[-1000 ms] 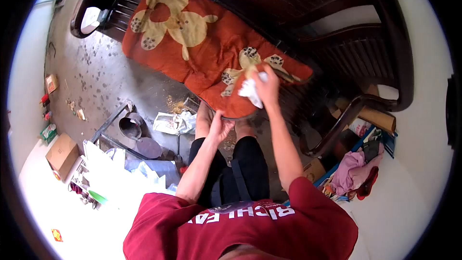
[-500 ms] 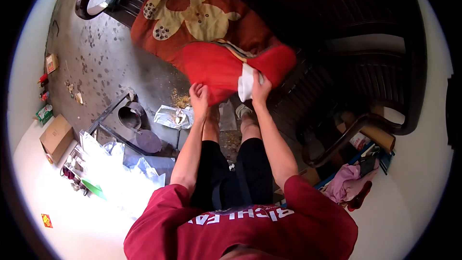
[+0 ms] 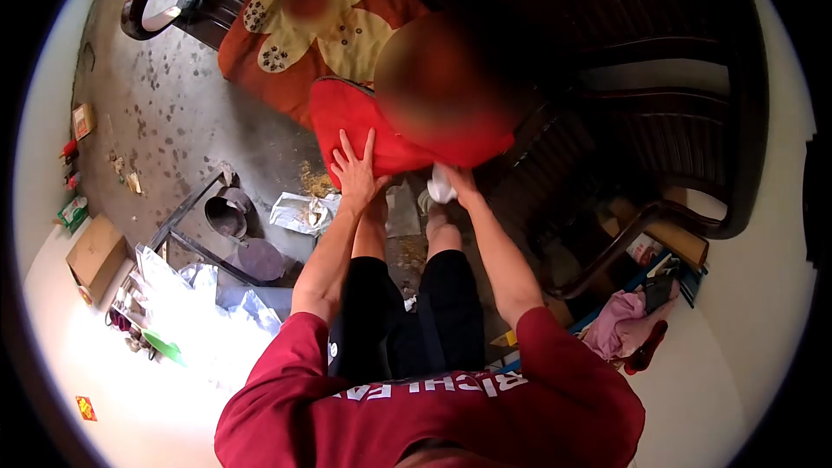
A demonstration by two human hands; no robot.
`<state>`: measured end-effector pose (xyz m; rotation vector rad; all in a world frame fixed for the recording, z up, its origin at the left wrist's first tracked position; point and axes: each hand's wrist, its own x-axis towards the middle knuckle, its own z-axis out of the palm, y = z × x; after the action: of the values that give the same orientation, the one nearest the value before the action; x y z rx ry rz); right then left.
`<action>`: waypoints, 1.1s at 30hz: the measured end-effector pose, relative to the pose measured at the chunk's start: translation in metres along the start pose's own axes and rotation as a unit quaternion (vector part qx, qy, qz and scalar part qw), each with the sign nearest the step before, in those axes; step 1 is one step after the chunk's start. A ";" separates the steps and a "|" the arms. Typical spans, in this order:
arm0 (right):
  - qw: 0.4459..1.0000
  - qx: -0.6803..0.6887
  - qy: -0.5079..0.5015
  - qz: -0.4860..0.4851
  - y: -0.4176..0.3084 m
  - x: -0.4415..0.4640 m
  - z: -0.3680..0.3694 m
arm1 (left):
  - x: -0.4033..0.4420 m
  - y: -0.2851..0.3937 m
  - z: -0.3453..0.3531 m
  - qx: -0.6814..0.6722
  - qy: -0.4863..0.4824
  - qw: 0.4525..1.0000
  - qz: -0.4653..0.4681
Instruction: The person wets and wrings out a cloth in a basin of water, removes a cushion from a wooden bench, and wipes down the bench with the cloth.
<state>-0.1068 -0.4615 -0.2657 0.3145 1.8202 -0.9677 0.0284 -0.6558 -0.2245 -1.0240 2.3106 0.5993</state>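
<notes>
A red fabric piece (image 3: pixel 388 146) with a dark edge lies over the front of a patterned orange blanket (image 3: pixel 251 65); a round blur hides much of its right side. My left hand (image 3: pixel 354 175) rests on the red fabric with its fingers spread. At the fabric's lower right edge my right hand (image 3: pixel 461 184) is closed on a white cloth (image 3: pixel 442 186), partly hidden by the fingers and the red fabric.
The blanket lies on a dark wooden bench (image 3: pixel 227 2) that curves round to the right. On the floor are a metal frame (image 3: pixel 195 247), a dark pot (image 3: pixel 227 215) and a silvery packet (image 3: pixel 299 213). Along the left wall stands a cardboard box (image 3: pixel 97 253). Pink cloth (image 3: pixel 617 328) lies at the right.
The red fabric has been lowered onto the blanket. My left hand has let go of its edge and spread flat on it. My right hand has moved slightly down with the white cloth.
</notes>
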 end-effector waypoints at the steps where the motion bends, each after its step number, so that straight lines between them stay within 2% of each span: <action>1: 0.999 0.018 0.000 -0.032 0.020 0.029 0.008 | 0.000 -0.004 0.000 0.003 0.000 1.000 -0.003; 3: 0.995 0.069 0.008 -0.073 0.048 0.072 0.018 | 0.003 -0.013 0.000 -0.014 0.077 0.996 0.049; 4: 0.989 0.132 0.058 -0.014 0.025 0.065 0.023 | 0.005 -0.014 -0.001 -0.013 0.077 0.996 0.048; 6: 0.993 0.098 0.071 0.009 -0.035 0.031 0.017 | 0.007 -0.011 -0.003 -0.040 0.149 0.979 0.134; 7: 0.994 0.062 0.084 0.031 -0.053 0.020 0.014 | 0.004 -0.004 -0.009 -0.041 0.150 0.979 0.134; 8: 0.987 0.134 0.088 -0.027 -0.053 0.016 0.009 | -0.002 0.010 -0.019 -0.016 0.120 0.980 0.156; 10: 0.992 0.095 0.072 -0.044 -0.049 0.010 -0.011 | -0.015 0.035 -0.031 0.027 0.061 0.981 0.183; 12: 0.981 0.167 0.086 0.046 -0.087 -0.033 -0.023 | -0.016 0.044 -0.005 0.011 0.037 0.982 0.183; 13: 0.981 0.166 0.090 0.042 -0.081 -0.037 -0.031 | -0.015 0.049 -0.003 -0.008 0.020 0.982 0.190; 14: 0.981 0.165 0.098 -0.002 -0.074 -0.038 -0.043 | -0.015 0.054 -0.001 -0.010 0.021 0.981 0.192; 16: 0.976 0.185 0.096 -0.062 -0.081 -0.054 -0.068 | -0.018 0.069 -0.029 -0.258 -0.099 0.937 0.213; 17: 0.971 0.206 0.088 -0.078 -0.099 -0.072 -0.078 | -0.018 0.070 -0.046 -0.258 -0.098 0.937 0.214; 18: 0.951 0.270 0.093 -0.119 -0.102 -0.080 -0.083 | -0.017 0.071 -0.062 -0.329 -0.136 0.913 0.200; 19: 0.947 0.256 0.128 -0.147 -0.103 -0.088 -0.087 | -0.016 0.072 -0.071 -0.397 -0.174 0.882 0.185; 20: 0.943 0.247 0.163 -0.150 -0.098 -0.091 -0.091 | -0.009 0.064 -0.059 -0.521 -0.125 0.818 0.210; 21: 0.939 0.238 0.198 -0.151 -0.091 -0.091 -0.093 | -0.001 0.056 -0.066 -0.629 -0.184 0.737 0.167; 23: 0.945 0.187 0.229 -0.141 -0.069 -0.084 -0.087 | 0.013 0.031 -0.080 -0.671 -0.166 0.717 0.087; 25: 0.954 0.086 0.253 -0.135 -0.058 -0.073 -0.070 | 0.033 0.004 -0.078 -0.685 -0.109 0.715 0.088; 26: 0.959 0.057 0.228 -0.157 -0.055 -0.066 -0.058 | 0.042 -0.014 -0.068 -0.668 -0.103 0.736 0.039; 27: 0.962 0.027 0.203 -0.178 -0.051 -0.058 -0.047 | 0.058 -0.039 -0.037 -0.593 -0.005 0.804 0.033; 29: 0.975 -0.014 0.150 -0.165 -0.052 -0.044 -0.018 | 0.063 -0.061 -0.027 -0.433 0.034 0.901 -0.009; 30: 0.979 -0.089 0.121 -0.135 -0.054 -0.033 -0.009 | 0.067 -0.067 -0.027 -0.434 0.033 0.900 -0.008; 32: 0.971 -0.210 0.076 -0.089 -0.053 -0.011 0.008 | 0.072 -0.078 -0.024 -0.359 0.033 0.928 0.089; 33: 0.962 -0.253 0.061 -0.077 -0.050 -0.004 0.016 | 0.076 -0.083 -0.016 -0.275 0.077 0.956 0.066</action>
<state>-0.1249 -0.5052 -0.2414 -0.0895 2.1556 -0.5603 0.0449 -0.7567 -0.2747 -1.1953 2.4158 1.3111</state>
